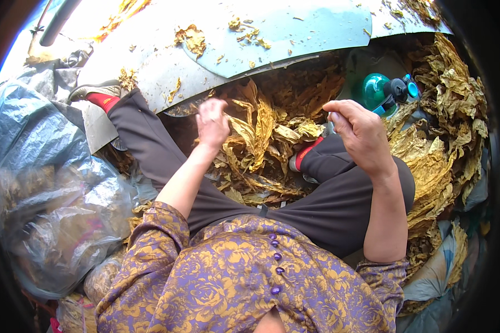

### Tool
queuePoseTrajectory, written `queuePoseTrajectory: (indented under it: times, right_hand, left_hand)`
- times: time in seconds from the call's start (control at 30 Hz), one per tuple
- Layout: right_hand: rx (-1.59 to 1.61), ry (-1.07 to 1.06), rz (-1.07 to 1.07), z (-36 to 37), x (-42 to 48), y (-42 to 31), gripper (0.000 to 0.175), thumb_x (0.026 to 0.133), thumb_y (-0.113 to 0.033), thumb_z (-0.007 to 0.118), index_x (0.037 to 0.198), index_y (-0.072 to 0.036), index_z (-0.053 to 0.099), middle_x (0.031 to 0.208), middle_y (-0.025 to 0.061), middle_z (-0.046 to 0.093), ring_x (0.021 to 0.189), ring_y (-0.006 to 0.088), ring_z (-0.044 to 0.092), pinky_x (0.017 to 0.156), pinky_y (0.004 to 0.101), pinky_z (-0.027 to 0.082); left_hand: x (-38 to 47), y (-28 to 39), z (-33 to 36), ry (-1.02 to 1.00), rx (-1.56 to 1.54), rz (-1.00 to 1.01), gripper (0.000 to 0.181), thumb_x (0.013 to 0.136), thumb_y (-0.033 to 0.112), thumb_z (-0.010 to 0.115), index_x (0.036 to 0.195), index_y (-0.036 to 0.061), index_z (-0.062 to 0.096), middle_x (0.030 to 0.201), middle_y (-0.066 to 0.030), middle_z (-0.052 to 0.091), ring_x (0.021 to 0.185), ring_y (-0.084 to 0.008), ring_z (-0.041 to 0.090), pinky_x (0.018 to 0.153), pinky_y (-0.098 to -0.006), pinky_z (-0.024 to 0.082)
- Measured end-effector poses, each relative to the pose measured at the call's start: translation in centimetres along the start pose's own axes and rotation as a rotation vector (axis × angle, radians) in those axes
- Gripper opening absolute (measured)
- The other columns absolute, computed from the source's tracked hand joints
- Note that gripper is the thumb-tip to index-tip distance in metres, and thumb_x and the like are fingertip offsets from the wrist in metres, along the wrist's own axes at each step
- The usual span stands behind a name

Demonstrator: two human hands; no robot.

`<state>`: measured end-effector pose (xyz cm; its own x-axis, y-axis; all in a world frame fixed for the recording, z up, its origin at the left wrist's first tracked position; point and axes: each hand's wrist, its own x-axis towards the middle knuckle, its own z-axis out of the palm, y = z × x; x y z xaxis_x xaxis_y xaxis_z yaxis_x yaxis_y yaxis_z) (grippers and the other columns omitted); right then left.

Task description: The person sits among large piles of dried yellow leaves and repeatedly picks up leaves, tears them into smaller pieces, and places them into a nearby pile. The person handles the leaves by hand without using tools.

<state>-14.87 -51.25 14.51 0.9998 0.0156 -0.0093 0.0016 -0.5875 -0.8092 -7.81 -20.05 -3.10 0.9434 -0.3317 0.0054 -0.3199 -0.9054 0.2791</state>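
My left hand (213, 125) is raised above my lap, blurred, its fingers curled. The tip of a yellow dried leaf (242, 130) shows right beside it; whether the fingers hold that leaf I cannot tell. Over my bent right knee hangs my right hand (360, 135), with thumb and forefinger brought close together and the other fingers folded. Nothing is plainly visible in its grasp, but something thin could be hidden there. Between my legs lies a loose heap of dried leaves (266, 154), yellow and brown, probably tobacco.
A green bottle (375, 89) with a dark cap stands beyond my right hand. Large dried leaves (429, 162) are piled at my right. Clear plastic bags (58, 200) with brown contents lie at my left. Pale sheets (283, 33) with leaf scraps spread ahead.
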Motion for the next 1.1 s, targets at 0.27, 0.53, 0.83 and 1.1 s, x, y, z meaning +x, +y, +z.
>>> queuePoseTrajectory:
  times: [0.27,0.53,0.83,1.1]
  right_hand:
    - [-0.051,-0.017,-0.054,0.1,0.1,0.9,0.013,0.088,-0.003,0.055,0.098,0.003,0.061,0.085,0.0103,0.063,0.066,0.0178,0.058,0.060,0.0273,0.047]
    - [-0.027,0.011,-0.034,0.0,-0.2,1.1,0.010,0.086,-0.006,0.056,0.093,-0.001,0.062,0.086,0.0155,0.064,0.076,0.0322,0.062,0.066,0.0372,0.049]
    - [-0.151,-0.166,0.000,0.8,-0.3,1.2,0.032,0.084,-0.018,0.062,0.111,-0.001,0.056,0.106,0.0180,0.059,0.097,0.0330,0.058,0.084,0.0385,0.047]
    - [0.047,-0.366,0.091,2.7,0.7,-0.9,0.043,0.084,-0.015,0.066,0.122,-0.004,0.048,0.101,0.0134,0.059,0.095,0.0234,0.058,0.085,0.0318,0.046]
  left_hand:
    - [-6.8,-1.7,6.9,-0.684,0.103,-0.107,0.023,0.069,0.008,0.059,0.092,0.0098,0.065,0.093,-0.0092,0.061,0.100,-0.0261,0.054,0.084,-0.0449,0.043]
    - [-1.4,-0.4,-5.1,-0.519,0.421,0.302,0.020,0.074,0.002,0.056,0.087,0.0147,0.065,0.085,-0.0032,0.063,0.084,-0.0207,0.060,0.091,-0.0426,0.036]
    - [2.8,2.6,-14.0,-0.064,0.206,0.613,0.008,0.081,0.013,0.061,0.075,0.0179,0.063,0.081,0.0024,0.063,0.089,-0.0147,0.059,0.109,-0.0552,0.021]
    - [8.8,13.8,-19.4,0.289,0.031,0.835,0.014,0.078,0.008,0.063,0.076,0.0214,0.065,0.083,0.0076,0.063,0.105,-0.0130,0.055,0.108,-0.0527,0.013]
